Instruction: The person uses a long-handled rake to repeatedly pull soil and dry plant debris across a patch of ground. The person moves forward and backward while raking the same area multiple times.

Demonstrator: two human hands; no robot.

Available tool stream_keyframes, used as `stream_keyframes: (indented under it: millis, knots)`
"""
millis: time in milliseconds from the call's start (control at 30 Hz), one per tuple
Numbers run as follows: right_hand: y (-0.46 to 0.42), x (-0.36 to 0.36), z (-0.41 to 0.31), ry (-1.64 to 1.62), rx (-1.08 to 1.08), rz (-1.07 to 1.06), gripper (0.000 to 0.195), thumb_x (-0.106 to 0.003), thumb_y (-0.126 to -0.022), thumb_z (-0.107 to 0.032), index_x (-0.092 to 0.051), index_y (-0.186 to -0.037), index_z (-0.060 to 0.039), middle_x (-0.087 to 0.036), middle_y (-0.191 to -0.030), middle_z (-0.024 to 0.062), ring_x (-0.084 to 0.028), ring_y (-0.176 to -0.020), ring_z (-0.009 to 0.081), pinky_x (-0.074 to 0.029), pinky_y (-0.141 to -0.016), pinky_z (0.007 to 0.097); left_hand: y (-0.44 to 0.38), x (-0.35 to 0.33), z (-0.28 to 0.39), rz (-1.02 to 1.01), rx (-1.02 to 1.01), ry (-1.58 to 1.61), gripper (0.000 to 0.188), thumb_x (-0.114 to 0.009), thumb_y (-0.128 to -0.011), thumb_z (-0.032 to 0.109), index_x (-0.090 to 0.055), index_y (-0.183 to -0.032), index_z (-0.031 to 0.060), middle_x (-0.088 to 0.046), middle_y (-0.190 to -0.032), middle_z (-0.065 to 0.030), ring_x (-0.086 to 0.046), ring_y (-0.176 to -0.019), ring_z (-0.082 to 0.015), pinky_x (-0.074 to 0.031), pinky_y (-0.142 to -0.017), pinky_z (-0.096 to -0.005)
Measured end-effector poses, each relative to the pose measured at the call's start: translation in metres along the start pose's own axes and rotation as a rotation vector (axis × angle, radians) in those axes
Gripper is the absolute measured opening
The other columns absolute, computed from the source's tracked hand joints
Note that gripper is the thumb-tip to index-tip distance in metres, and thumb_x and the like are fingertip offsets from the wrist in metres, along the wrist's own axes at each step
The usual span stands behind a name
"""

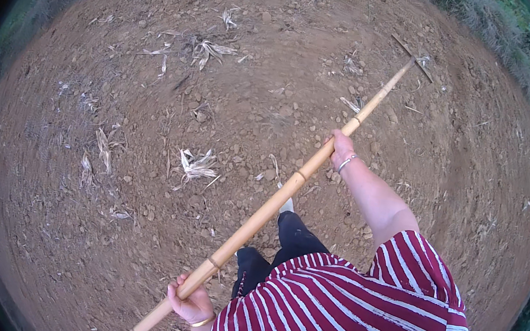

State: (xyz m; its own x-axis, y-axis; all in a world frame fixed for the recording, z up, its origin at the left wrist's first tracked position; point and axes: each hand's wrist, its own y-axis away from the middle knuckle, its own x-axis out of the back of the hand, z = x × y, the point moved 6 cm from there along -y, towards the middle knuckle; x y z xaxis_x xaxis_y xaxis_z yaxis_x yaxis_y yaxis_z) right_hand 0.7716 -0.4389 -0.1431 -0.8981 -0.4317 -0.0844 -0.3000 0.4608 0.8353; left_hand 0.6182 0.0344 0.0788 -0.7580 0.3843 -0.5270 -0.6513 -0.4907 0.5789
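A long bamboo pole (272,205) runs from the bottom edge up to the right, the handle of a rake or similar tool. Its narrow crossbar head (412,58) rests on or just above the soil at the upper right; whether it has teeth cannot be seen. My right hand (341,148), with a silver-coloured bangle at the wrist, is closed round the middle of the pole. Lower down, my left hand (191,302), wearing a gold-coloured bangle, grips the pole near my body. Dry plant husks (351,105) lie under and beside the pole's upper part.
Brown soil (251,122) with small clods spreads all round. Several clumps of dry leaves or husks (196,168) are scattered on it, mostly to the left. Grass and green plants (505,34) border the ground at the top and right. My foot (287,205) shows beneath the pole.
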Motion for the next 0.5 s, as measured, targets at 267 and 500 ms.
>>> stream_keyframes:
  millis: [267, 500]
  knots:
    - [0.119, -0.025, 0.175, 0.025, -0.208, -0.039, 0.009, -0.048, -0.075, -0.009, -0.042, -0.074, -0.0023, -0.047, -0.058, 0.0068, -0.046, -0.042, 0.0185, -0.042, -0.041, 0.0294, 0.016, -0.009, 0.172, -0.073, -0.293, -0.156, 0.019, -0.049, -0.076, 0.021, -0.043, -0.061, 0.0104, -0.043, -0.061, -0.0027, -0.046, -0.065, -0.0175, -0.038, -0.069, -0.0325]
    - [0.257, -0.060, 0.272, -0.045, -0.306, -0.278, 0.014, -0.048, -0.079, -0.017, -0.042, -0.077, -0.0041, -0.049, -0.063, 0.0058, -0.053, -0.055, 0.0174, -0.047, -0.050, 0.0298, -0.014, 0.041, 0.344, -0.028, -0.660, -0.205, 0.026, -0.050, -0.076, 0.022, -0.039, -0.054, 0.0141, -0.038, -0.051, 0.0007, -0.041, -0.050, -0.0140, -0.035, -0.050, -0.0274]
